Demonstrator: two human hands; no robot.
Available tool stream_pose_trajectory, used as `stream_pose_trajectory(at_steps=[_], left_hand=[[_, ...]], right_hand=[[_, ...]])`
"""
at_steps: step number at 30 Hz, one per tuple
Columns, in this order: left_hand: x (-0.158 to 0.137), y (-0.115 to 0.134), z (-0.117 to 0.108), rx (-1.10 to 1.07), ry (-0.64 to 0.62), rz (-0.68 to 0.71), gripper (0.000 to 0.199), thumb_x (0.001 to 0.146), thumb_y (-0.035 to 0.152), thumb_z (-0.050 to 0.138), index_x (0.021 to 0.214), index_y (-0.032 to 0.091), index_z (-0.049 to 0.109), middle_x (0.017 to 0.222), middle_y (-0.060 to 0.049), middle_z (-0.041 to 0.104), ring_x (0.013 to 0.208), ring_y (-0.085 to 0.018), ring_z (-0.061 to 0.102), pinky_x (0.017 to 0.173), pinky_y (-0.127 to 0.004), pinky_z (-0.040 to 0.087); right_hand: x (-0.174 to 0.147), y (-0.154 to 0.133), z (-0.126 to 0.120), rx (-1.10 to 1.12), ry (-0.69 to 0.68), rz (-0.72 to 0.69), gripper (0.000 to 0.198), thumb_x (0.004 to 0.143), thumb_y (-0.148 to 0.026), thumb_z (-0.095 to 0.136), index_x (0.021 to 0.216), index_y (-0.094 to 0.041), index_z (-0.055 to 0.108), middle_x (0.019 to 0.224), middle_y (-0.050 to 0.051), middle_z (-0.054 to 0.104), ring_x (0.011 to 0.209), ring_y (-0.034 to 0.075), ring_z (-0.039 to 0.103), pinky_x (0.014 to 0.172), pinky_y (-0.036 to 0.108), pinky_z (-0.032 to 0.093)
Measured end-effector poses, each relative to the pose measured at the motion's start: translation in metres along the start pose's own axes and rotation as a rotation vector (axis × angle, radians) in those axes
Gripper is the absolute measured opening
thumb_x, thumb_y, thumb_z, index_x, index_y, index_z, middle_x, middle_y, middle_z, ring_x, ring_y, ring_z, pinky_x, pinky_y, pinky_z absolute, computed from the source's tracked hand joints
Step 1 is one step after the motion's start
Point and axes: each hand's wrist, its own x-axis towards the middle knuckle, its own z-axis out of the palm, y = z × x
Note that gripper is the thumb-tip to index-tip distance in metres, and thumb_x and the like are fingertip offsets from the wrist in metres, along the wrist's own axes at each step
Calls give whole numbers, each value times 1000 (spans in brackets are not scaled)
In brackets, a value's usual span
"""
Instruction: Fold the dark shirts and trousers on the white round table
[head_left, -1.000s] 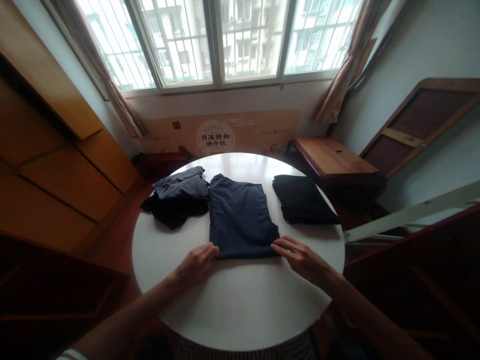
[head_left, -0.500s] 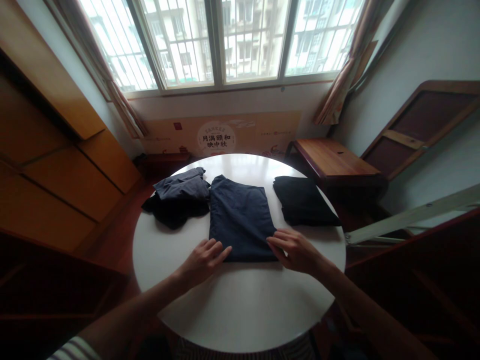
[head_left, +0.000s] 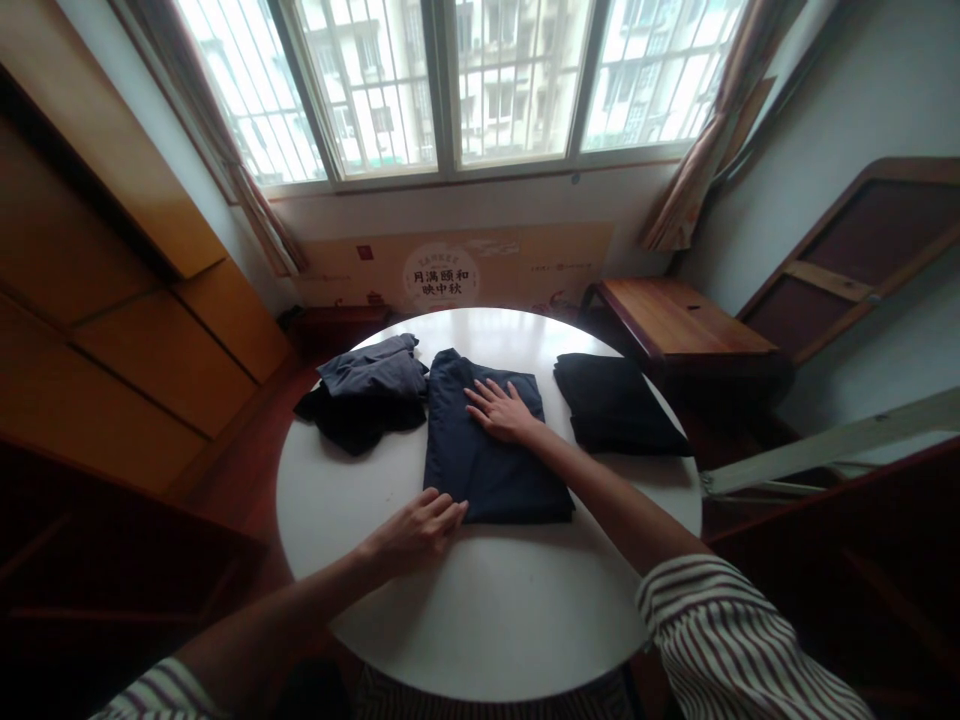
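A folded navy garment (head_left: 487, 475), whose exact kind I cannot tell, lies in the middle of the round white table (head_left: 480, 620). My right hand (head_left: 501, 410) rests flat on its upper part, fingers spread. At the near left corner, the curled fingers of my left hand (head_left: 427, 528) are closed on the garment's edge. To the left, a loose grey garment (head_left: 375, 368) lies on top of a black one (head_left: 356, 422). A folded black garment (head_left: 619, 405) sits to the right of the navy one.
Beyond the table are a wall poster (head_left: 442, 270) and a barred window. A low wooden table (head_left: 682, 315) stands at the back right, and wooden cabinets (head_left: 150, 360) line the left side. A pale bar (head_left: 825, 440) slants at the right.
My right hand has moved from the garment's near right corner up onto its top and flattened there. My left hand stays at the near left corner, its fingers more curled.
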Motion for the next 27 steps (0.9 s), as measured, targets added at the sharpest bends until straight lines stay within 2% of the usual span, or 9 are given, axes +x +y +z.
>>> stream_pose_trajectory(at_steps=[2,4,7,10,13,15,19,22,27], left_hand=[[2,-1,-5,-36,-12,-26,25,97,11,45,118,10,60,85,-8,63,78,-20,57,70,-35,45],[5,-7,-11,-136,-7,-102,19,99,21,48,103,15,66,81,-6,61,78,-20,57,72,-35,46],[9,-32,-14,-354,122,-405,31,101,30,45,80,20,65,80,-5,60,80,-18,58,77,-34,48],[15,-68,-1,-588,311,-844,19,96,35,53,98,20,64,97,-8,63,89,-19,63,81,-35,53],[26,-98,18,-1014,319,-1235,47,85,40,71,122,16,53,109,-13,64,88,-21,69,73,-33,57],[36,-110,28,-1272,272,-1364,62,82,41,76,129,13,46,108,-14,66,84,-21,70,68,-30,58],[53,-117,35,-1379,297,-1381,80,80,35,80,142,17,33,107,-14,68,83,-20,72,69,-29,60],[57,-117,34,-1457,379,-1252,92,79,33,80,149,25,21,106,-10,70,85,-20,72,75,-32,61],[58,-117,31,-1663,473,-1038,98,64,31,89,146,27,34,109,-8,70,88,-20,71,81,-34,60]], right_hand=[[3,7,-3,39,31,77,57,101,-52,31,153,-28,34,163,5,23,150,32,15,117,61,6],[-1,12,-8,73,90,166,58,100,-49,38,151,-23,39,161,10,27,148,36,19,117,60,9],[-20,22,-20,85,208,309,58,99,-40,42,146,-6,40,152,26,35,140,40,31,113,57,21],[-45,36,-34,386,278,533,59,91,-37,60,136,-2,45,135,30,49,129,40,44,107,51,33],[-63,47,-44,794,201,687,52,77,-39,78,112,-6,58,101,19,65,103,32,61,87,40,51],[-68,50,-46,909,131,694,38,76,-39,80,90,-10,61,75,8,63,79,22,64,69,31,54],[-67,47,-43,1109,41,697,33,71,-30,84,68,-14,55,56,-1,54,55,11,55,51,21,48],[-65,43,-39,1223,0,687,32,64,-25,88,68,-13,58,57,1,60,52,11,56,45,20,45],[-69,35,-38,1411,41,597,26,65,-18,85,81,-13,65,74,6,72,66,16,68,57,23,55]])
